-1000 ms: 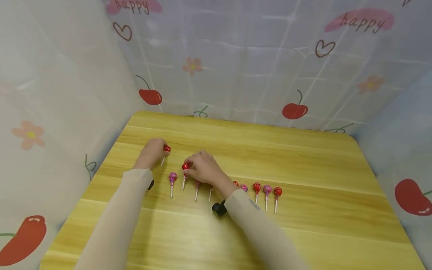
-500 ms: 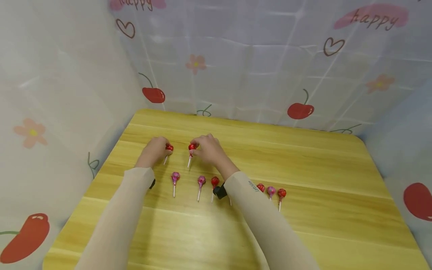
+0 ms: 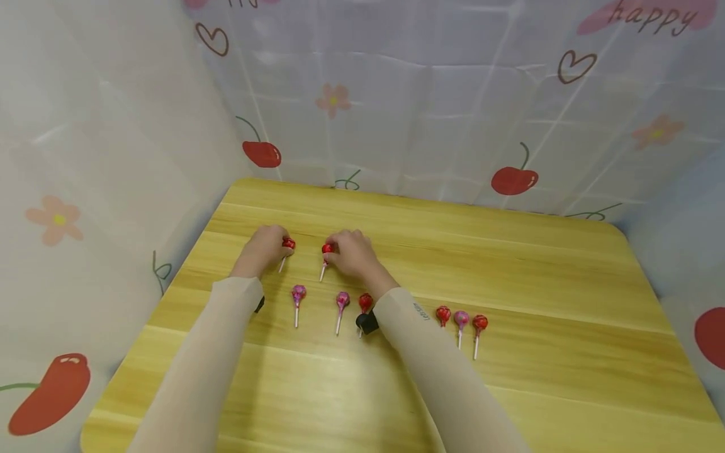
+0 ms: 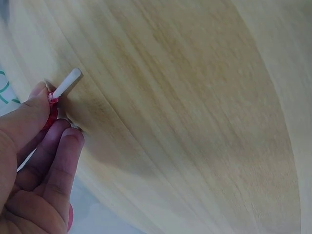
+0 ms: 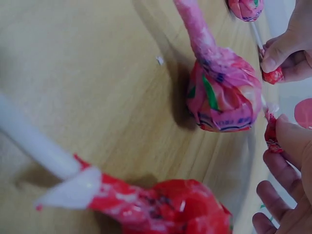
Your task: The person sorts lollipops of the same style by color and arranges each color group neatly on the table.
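At the table's back left, my left hand [image 3: 263,250] pinches a red-wrapped lollipop [image 3: 289,243] by its candy end, the stick pointing toward me. The left wrist view shows its white stick [image 4: 67,83] jutting from between thumb and fingers. Just to the right, my right hand [image 3: 354,255] pinches another red lollipop [image 3: 327,249], its stick also toward me. Nearer me lie a purple-pink lollipop [image 3: 298,292], a second purple-pink one [image 3: 342,299] and a red one [image 3: 365,302], partly hidden by the black wrist camera [image 3: 367,323].
To the right of my right sleeve [image 3: 430,340] lie a red lollipop [image 3: 443,314], a pink one [image 3: 461,318] and another red one [image 3: 479,323]. The wooden table [image 3: 544,390] meets a printed curtain [image 3: 419,126] at the back and left.
My right hand has carried its red lollipop away from the row, back and slightly right, to beside the left one. The left hand keeps its grip nearly in place. The head view has shifted slightly.
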### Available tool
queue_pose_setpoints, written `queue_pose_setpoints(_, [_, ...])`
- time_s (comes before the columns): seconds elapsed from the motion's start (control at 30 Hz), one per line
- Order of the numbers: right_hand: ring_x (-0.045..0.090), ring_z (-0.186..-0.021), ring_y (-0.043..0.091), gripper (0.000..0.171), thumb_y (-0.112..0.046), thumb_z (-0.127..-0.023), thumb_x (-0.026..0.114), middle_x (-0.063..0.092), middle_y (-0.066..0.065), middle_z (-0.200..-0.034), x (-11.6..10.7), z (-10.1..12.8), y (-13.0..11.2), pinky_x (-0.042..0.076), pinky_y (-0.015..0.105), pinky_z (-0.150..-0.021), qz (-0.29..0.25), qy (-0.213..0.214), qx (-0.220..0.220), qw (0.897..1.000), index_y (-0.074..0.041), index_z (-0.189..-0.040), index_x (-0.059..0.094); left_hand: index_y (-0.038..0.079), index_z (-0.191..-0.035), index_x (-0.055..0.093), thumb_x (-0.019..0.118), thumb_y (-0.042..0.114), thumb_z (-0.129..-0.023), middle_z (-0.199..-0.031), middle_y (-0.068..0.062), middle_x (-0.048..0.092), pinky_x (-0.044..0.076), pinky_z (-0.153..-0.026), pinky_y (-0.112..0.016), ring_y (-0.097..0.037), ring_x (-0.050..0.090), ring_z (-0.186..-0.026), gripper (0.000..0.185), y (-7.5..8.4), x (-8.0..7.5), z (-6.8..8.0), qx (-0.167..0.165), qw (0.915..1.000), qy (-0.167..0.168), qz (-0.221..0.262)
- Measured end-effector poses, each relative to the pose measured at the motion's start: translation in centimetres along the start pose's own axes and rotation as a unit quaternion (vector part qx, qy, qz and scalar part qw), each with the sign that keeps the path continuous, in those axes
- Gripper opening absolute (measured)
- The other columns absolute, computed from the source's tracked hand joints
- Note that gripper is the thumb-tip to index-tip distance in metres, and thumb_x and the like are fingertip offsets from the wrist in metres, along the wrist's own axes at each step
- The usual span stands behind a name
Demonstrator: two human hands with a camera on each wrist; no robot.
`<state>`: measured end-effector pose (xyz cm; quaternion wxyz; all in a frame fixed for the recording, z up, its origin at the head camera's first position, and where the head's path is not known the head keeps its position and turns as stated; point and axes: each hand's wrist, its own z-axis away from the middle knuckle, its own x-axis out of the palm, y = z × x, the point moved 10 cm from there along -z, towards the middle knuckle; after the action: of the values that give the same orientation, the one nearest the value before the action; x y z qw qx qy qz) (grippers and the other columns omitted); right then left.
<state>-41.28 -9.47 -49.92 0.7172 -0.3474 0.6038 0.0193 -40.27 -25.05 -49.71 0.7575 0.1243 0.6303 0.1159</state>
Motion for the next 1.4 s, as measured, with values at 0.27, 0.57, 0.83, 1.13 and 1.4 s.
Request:
queue_pose_setpoints(0.27, [0.051, -0.109, 0.025, 0.034, -0.036, -0.097, 0.064, 0.065, 0.002, -0.126, 0.7, 0.6, 0.9, 0.039, 0.040, -0.095, 0.021, -0.020, 0.024, 0.999, -0.018, -0.125, 0.068, -0.003, -0.113, 0.069, 0.070, 0.017, -0.093, -0.103, -0.016, 0.070, 0.051, -0.082, -0.039, -0.024, 0.060, -0.089, 0.027, 0.5, 0.3, 0.0, 0.005, 1.0000, -0.005, 0.007])
queue_pose_setpoints(0.57, [0.049, -0.109, 0.024, 0.036, -0.039, -0.097, 0.063, 0.064, 0.002, -0.126, 0.5, 0.9, 1.7, 0.038, 0.039, -0.092, 0.031, -0.016, 0.034, 0.999, -0.019, -0.127, 0.067, -0.002, -0.124, 0.064, 0.067, 0.020, -0.095, -0.115, -0.020, 0.067, 0.050, -0.091, -0.045, -0.030, 0.060, -0.100, 0.036, 0.6, 1.0, -0.3, -0.002, 0.9995, -0.010, 0.030])
queue_pose_setpoints(0.83, [0.047, -0.112, 0.025, 0.044, -0.039, -0.099, 0.060, 0.062, 0.002, -0.125, -0.9, 1.1, 1.7, 0.038, 0.041, -0.097, 0.023, -0.012, 0.019, 0.999, -0.019, -0.138, 0.058, 0.000, -0.128, 0.062, 0.066, 0.021, -0.096, -0.118, -0.021, 0.066, 0.049, -0.096, -0.049, -0.033, 0.060, -0.104, 0.038, 0.6, 1.1, -0.5, 0.008, 0.9995, -0.011, 0.027])
queue_pose_setpoints(1.13, [0.043, -0.128, 0.030, 0.044, -0.034, -0.099, 0.061, 0.060, 0.003, -0.129, -7.6, 2.5, 2.9, 0.033, 0.051, -0.108, -0.008, 0.036, 0.006, 0.999, -0.019, -0.140, 0.055, 0.001, -0.139, 0.052, 0.064, 0.023, -0.098, -0.123, -0.022, 0.062, 0.047, -0.101, -0.051, -0.035, 0.058, -0.112, 0.049, -0.7, 0.9, -0.3, 0.003, 0.9993, -0.015, 0.033])
queue_pose_setpoints(1.4, [0.039, -0.137, 0.034, 0.044, -0.034, -0.100, 0.059, 0.059, 0.005, -0.134, -12.6, 5.5, 5.2, 0.030, 0.059, -0.112, 0.005, 0.064, 0.001, 0.998, -0.020, -0.141, 0.054, 0.004, -0.142, 0.049, 0.068, 0.025, -0.095, -0.135, -0.023, 0.046, 0.045, -0.100, -0.056, -0.040, 0.052, -0.118, 0.055, 0.2, -0.3, 0.6, 0.032, 0.9989, 0.029, 0.014])
